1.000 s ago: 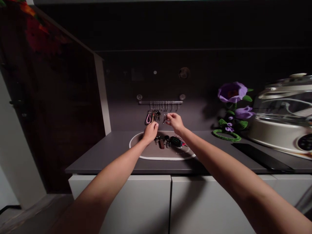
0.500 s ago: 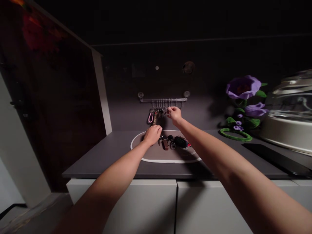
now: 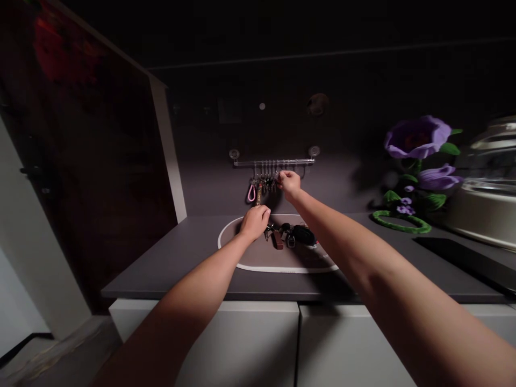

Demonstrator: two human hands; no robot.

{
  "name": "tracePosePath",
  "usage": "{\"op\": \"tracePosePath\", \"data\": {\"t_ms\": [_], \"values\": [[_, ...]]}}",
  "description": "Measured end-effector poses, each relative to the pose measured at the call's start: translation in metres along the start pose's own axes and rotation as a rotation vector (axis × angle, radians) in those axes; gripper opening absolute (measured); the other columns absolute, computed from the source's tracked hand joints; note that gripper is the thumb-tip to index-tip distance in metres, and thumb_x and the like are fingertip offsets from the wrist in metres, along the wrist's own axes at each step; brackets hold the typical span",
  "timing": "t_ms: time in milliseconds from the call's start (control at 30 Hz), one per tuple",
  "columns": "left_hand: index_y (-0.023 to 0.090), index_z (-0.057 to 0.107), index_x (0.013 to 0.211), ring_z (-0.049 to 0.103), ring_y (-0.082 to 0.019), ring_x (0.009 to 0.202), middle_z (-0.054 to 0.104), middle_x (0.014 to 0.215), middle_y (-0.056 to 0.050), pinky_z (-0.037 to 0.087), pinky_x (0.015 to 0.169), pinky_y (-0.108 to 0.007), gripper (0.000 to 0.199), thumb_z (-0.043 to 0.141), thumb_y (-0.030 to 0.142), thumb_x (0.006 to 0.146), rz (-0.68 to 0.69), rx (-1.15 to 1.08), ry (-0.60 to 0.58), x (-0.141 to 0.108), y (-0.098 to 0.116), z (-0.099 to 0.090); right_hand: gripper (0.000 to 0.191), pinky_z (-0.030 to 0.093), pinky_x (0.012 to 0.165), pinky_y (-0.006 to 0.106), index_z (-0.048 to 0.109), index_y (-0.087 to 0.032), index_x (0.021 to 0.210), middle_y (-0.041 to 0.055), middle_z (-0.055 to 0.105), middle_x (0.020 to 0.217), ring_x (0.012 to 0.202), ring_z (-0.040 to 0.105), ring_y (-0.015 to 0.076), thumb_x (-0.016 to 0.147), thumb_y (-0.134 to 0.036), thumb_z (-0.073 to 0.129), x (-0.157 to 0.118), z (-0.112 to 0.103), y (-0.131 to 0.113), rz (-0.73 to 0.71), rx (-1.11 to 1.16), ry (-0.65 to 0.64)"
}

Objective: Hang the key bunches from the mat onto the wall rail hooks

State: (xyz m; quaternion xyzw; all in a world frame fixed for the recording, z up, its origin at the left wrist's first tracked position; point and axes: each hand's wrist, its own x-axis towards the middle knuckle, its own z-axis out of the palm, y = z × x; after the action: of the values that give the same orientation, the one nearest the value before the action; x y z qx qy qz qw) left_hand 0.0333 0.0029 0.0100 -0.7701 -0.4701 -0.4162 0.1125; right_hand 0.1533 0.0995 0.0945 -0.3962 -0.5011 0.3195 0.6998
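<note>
While both bare arms reach forward over a dark grey worktop (image 3: 169, 263), the person's right hand (image 3: 289, 184) is up at a bunch of hanging keys (image 3: 266, 184), and the left hand (image 3: 255, 223) is lower, just above a second group of keys (image 3: 288, 234) lying on an oval mat (image 3: 278, 267) with a white border. The hanging keys dangle from small hooks under a clear wall rail (image 3: 274, 162), with a pink loop clip (image 3: 251, 192) at the left end of the bunch and a long brown fob (image 3: 259, 193) beside it. The keys on the mat lie in a tight cluster that includes a black key fob (image 3: 304, 234), a brown leather tag (image 3: 277, 240) and metal rings. The right fingers (image 3: 281, 175) are pinched narrowly against the right edge of the hanging bunch, just under the rail; whatever lies between them is too small to make out. The left fingers (image 3: 264, 212) are curled together, close below the brown fob and just beside the cluster on the mat; whether they hold anything cannot be told. Farther right on the worktop stand purple artificial flowers (image 3: 417, 137) and a cooker with a glass lid (image 3: 487, 188). White cupboard doors (image 3: 242, 344) run below.
</note>
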Motion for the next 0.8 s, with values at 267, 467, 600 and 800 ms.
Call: {"op": "tracePosePath", "data": {"t_ms": [267,467,600,800], "values": [[0.016,0.061,0.08,0.055,-0.016,0.077,0.063,0.08,-0.007,0.04,0.071,-0.027,0.026,0.037,0.025,0.085,-0.016,-0.019,0.022,0.001,-0.004,0.001,0.009,0.044,0.048,0.017,0.055,-0.014,0.078,-0.0005,0.056,0.065,0.052,0.052,0.0057,0.076,-0.02,0.049,-0.001,0.005,-0.001,0.097,0.062,0.037],[0.016,0.061,0.081,0.055,-0.016,0.074,0.063,0.079,-0.006,0.04,0.07,-0.026,0.026,0.038,0.026,0.085,-0.027,-0.04,0.045,0.002,-0.007,0.002,0.008,0.044,0.048,0.016,0.056,-0.013,0.077,-0.0019,0.056,0.06,0.05,0.052,0.0055,0.075,-0.018,0.05,0.0,0.002,0.007,0.113,0.052,0.033],[0.017,0.061,0.08,0.054,-0.015,0.072,0.062,0.078,-0.006,0.04,0.069,-0.026,0.025,0.038,0.026,0.085,-0.05,-0.061,0.052,0.002,-0.007,0.001,0.007,0.044,0.049,0.017,0.055,-0.014,0.075,-0.002,0.054,0.059,0.05,0.051,0.0057,0.074,-0.017,0.049,0.001,-0.001,0.012,0.106,0.06,-0.004],[0.016,0.061,0.079,0.055,-0.015,0.073,0.063,0.078,-0.005,0.04,0.069,-0.025,0.023,0.04,0.025,0.084,-0.061,-0.098,0.059,0.002,-0.009,0.001,0.007,0.047,0.053,0.022,0.055,-0.015,0.076,-0.0019,0.055,0.059,0.049,0.049,0.0069,0.073,-0.018,0.049,0.006,-0.005,0.021,0.028,-0.009,-0.051]]}}
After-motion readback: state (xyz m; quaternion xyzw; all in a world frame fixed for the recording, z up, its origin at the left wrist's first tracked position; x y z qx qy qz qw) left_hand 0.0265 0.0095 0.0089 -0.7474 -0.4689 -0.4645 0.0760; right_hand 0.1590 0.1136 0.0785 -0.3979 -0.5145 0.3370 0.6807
